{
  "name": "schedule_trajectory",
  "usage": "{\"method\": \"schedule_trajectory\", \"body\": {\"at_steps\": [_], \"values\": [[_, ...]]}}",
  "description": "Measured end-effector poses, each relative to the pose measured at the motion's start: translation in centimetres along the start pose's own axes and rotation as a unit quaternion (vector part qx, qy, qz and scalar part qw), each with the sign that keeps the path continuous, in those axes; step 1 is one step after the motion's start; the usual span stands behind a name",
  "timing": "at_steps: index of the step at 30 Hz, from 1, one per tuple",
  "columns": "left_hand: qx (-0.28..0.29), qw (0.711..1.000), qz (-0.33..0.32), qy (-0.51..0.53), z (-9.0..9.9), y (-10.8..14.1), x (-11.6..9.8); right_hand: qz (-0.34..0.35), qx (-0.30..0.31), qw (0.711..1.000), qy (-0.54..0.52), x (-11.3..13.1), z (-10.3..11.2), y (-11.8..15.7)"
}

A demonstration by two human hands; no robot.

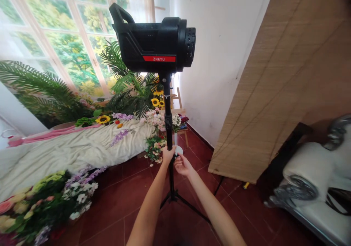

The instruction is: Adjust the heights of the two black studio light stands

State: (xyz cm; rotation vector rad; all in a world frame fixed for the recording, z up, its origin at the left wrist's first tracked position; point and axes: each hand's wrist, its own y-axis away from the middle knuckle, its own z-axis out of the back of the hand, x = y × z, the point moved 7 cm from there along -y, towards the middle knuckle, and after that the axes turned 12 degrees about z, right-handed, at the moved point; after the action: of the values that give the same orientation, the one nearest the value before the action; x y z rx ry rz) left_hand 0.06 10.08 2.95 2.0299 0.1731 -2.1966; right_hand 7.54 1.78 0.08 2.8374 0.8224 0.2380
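Note:
A black studio light (153, 44) with a red ZHEYU label sits on top of a black stand (168, 129), its round front facing right. My left hand (168, 154) is closed around the stand's pole, below the upper joint. Just right of the pole, my right hand (183, 164) has its fingers curled at a small dark knob (176, 156) on the stand. The stand is upright, with its legs spread on the red tiled floor.
A cream cloth-covered platform (131, 132) with flowers is at the left, another flower bunch (52, 202) nearer. Behind stand palm leaves (134, 88) and a wooden easel (179, 99). A bamboo screen (246, 103) and a white sofa (309, 169) are on the right.

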Motion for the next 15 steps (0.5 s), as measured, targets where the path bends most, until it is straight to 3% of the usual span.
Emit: {"method": "schedule_trajectory", "body": {"at_steps": [7,15], "values": [[-0.063,0.997,0.033,-0.007,-0.2,-0.8,1.2,0.021,-0.003,1.000,-0.010,0.5,-0.4,-0.4],[-0.085,0.996,0.030,-0.030,0.1,-0.6,1.0,0.031,-0.004,0.999,0.016,0.7,-0.8,-0.3]]}}
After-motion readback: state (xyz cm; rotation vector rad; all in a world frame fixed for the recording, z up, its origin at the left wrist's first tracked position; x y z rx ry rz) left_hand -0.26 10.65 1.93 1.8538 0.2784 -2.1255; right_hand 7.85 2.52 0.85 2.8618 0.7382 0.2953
